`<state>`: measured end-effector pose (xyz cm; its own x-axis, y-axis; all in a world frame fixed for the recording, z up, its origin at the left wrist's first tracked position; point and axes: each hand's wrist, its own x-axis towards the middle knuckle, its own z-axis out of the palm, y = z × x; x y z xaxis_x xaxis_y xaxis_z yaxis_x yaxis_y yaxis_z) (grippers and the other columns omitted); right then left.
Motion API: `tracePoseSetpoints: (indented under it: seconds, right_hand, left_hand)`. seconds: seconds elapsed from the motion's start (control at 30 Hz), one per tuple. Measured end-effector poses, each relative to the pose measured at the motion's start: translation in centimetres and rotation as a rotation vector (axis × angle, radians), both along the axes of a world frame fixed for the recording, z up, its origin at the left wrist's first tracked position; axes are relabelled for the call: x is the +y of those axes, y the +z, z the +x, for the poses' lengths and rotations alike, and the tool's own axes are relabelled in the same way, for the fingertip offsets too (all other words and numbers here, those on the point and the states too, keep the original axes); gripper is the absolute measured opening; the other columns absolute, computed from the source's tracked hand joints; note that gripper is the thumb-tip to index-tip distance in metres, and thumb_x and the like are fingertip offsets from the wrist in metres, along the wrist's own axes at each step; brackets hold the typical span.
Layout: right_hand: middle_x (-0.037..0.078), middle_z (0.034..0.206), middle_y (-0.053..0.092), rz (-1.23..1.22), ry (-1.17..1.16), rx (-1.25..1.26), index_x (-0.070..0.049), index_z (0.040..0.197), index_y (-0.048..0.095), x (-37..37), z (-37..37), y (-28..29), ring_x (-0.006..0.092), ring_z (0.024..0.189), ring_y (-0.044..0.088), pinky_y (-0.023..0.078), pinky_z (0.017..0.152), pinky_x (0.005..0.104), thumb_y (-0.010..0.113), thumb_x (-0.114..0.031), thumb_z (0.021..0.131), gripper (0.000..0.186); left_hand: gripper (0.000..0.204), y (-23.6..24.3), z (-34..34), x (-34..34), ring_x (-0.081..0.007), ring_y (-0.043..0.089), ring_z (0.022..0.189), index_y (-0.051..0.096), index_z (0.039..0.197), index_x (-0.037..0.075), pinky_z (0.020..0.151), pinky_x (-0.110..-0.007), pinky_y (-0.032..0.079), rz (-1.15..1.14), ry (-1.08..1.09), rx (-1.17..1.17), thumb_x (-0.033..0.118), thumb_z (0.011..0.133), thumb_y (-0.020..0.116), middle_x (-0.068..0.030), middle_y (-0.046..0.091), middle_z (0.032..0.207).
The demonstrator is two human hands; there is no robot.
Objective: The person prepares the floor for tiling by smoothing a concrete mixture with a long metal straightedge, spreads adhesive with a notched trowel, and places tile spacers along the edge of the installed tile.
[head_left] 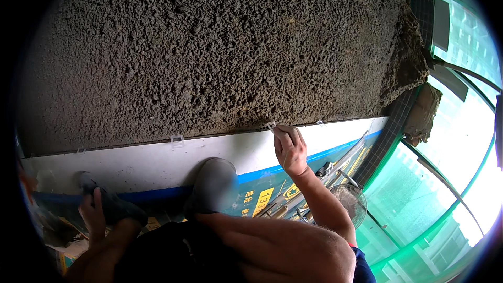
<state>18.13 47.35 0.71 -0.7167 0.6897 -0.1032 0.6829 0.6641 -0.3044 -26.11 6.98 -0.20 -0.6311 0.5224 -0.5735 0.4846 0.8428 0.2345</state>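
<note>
My right hand reaches down to the back edge of a white tile, fingers pinched on a small clear plastic tile clip. That clip sits where the tile meets a bed of rough grey mortar. Along the same edge stand another clear clip and, farther right, one more clip. My left hand hangs by my left shoe, fingers stretched and a little apart, with nothing visible in them.
My grey shoe rests at the tile's front edge, beside a blue strip and a printed green sheet. A round wire-guarded fan stands right. Beyond dark wall tiles are a brown paper sack and green netting.
</note>
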Motion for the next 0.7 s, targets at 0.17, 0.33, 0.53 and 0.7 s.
tracePoseSetpoints:
  seconds: [0.17,0.33,0.53,0.7]
  right_hand:
    - [0.011,0.099,0.068,-0.142,-0.062,-0.039,-0.005,0.100,0.068,0.2,-0.1,0.0,0.0322,0.086,0.068,0.057,0.075,0.0391,0.070,0.006,0.082,0.021]
    - [0.013,0.100,0.069,-0.247,-0.052,-0.106,-0.004,0.101,0.068,0.8,-0.4,-0.3,0.0338,0.087,0.068,0.057,0.075,0.0408,0.067,0.001,0.087,0.015]
    - [0.014,0.103,0.070,-0.215,0.057,-0.135,-0.003,0.107,0.067,1.1,0.0,-0.7,0.0344,0.089,0.068,0.058,0.077,0.0423,0.066,-0.001,0.089,0.018]
    - [0.012,0.105,0.069,-0.185,0.074,-0.109,-0.003,0.108,0.067,0.6,0.3,-0.8,0.0330,0.090,0.069,0.058,0.078,0.0417,0.068,0.000,0.088,0.020]
  left_hand:
    - [0.050,-0.1,0.1,0.2,-0.0359,0.023,0.069,0.049,0.070,-0.004,0.057,-0.047,0.033,0.039,0.009,-0.015,0.032,0.101,0.065,-0.0251,0.039,0.066]
    - [0.051,0.0,0.0,-0.2,-0.0365,0.022,0.072,0.047,0.069,-0.004,0.057,-0.047,0.033,0.038,0.005,-0.019,0.031,0.102,0.065,-0.0258,0.038,0.067]
    - [0.052,-0.4,-0.5,-0.7,-0.0356,0.020,0.074,0.046,0.069,-0.004,0.057,-0.048,0.031,-0.070,0.038,-0.058,0.032,0.102,0.064,-0.0256,0.036,0.066]
    - [0.053,-0.2,-0.2,-0.5,-0.0349,0.019,0.076,0.046,0.069,-0.004,0.057,-0.048,0.030,-0.008,0.037,-0.036,0.033,0.103,0.063,-0.0258,0.036,0.066]
